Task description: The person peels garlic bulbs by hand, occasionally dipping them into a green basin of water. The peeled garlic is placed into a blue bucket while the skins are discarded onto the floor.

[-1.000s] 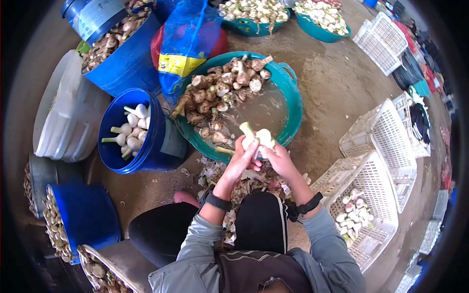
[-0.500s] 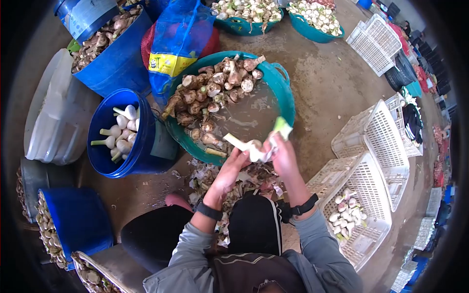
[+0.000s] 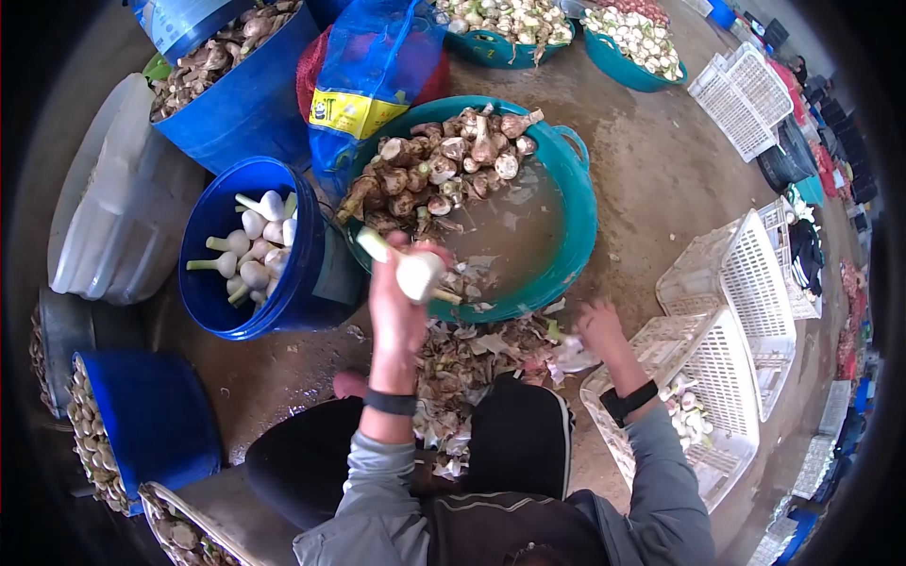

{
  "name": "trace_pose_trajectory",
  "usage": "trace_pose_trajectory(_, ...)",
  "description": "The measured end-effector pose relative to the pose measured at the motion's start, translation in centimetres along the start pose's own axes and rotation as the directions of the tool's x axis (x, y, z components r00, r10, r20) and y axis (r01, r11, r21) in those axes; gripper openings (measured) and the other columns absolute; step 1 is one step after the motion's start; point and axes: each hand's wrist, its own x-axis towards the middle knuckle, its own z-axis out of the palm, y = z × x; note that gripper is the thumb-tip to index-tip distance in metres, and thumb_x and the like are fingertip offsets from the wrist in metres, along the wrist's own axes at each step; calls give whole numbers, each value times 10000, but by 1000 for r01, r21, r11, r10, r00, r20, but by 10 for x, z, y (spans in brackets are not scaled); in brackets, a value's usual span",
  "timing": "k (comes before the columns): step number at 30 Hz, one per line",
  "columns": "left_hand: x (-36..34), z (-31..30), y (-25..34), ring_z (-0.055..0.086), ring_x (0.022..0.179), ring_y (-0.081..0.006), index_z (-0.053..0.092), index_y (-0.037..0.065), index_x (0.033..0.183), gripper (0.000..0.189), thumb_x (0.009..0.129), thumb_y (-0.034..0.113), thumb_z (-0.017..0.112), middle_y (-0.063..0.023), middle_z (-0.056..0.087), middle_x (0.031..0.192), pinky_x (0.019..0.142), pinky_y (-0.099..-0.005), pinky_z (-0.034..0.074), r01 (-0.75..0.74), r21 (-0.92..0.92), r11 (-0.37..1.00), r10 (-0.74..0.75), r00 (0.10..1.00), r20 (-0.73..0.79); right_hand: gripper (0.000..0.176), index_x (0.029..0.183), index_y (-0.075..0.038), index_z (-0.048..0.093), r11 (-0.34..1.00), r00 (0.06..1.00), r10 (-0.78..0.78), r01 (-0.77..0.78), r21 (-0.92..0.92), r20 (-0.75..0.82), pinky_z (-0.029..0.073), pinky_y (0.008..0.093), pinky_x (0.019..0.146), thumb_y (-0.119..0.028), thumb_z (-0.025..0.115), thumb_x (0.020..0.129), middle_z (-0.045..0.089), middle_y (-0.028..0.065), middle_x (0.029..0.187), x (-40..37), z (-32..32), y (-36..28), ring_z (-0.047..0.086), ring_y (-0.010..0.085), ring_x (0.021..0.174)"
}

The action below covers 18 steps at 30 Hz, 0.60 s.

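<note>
My left hand (image 3: 400,300) grips a white peeled garlic bulb (image 3: 418,274) with a short green stem, over the near left rim of the green tub (image 3: 583,222). Dirty unpeeled garlic bulbs (image 3: 444,168) lie heaped in that tub beside murky water. On the right, my right hand (image 3: 600,332) is closed at the edge of a pale, blurred piece of peel (image 3: 572,357), above the litter of skins on the floor. Left of the tub stands a blue bucket (image 3: 193,274) holding several clean white bulbs (image 3: 255,274).
White plastic crates (image 3: 746,368) stand at the right, one with bulbs inside. A blue mesh bag (image 3: 377,57) and a large blue barrel (image 3: 236,113) are behind the bucket. Peelings (image 3: 462,368) cover the floor before my knees. More green tubs (image 3: 514,52) of garlic sit at the back.
My hands have separated. The left one moved left and up with the bulb; the right one moved right and down with the peel. The whole view has shifted slightly.
</note>
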Motion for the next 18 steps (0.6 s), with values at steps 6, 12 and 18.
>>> trace_pose_trajectory(6,32,-26,175,436,1143,-317,247,44,1394,616,890,196,568,-235,404,1303,955,-437,345,-189,918,-350,685,616,388,147,871,-124,647,800,954,4,177,574,-299,501,409,694,-178,524,810,653,86,831,191,-41,-68,627,291,826)
trace_pose_trajectory(12,31,13,137,467,1184,-324,368,67,1346,555,836,79,590,-181,462,1299,972,-378,389,-436,897,71,436,823,365,468,1193,-64,467,718,934,0,-249,650,357,474,431,812,-320,517,805,623,182,1036,268,53,-142,602,364,941)
trace_pose_trajectory(18,29,-42,-10,314,1281,-361,352,125,1346,740,691,40,686,-195,294,1362,1024,-403,357,-496,867,-44,-131,863,488,495,1293,-66,381,259,972,-212,-43,965,101,502,327,675,-306,506,879,613,151,952,199,-77,-68,620,213,834)
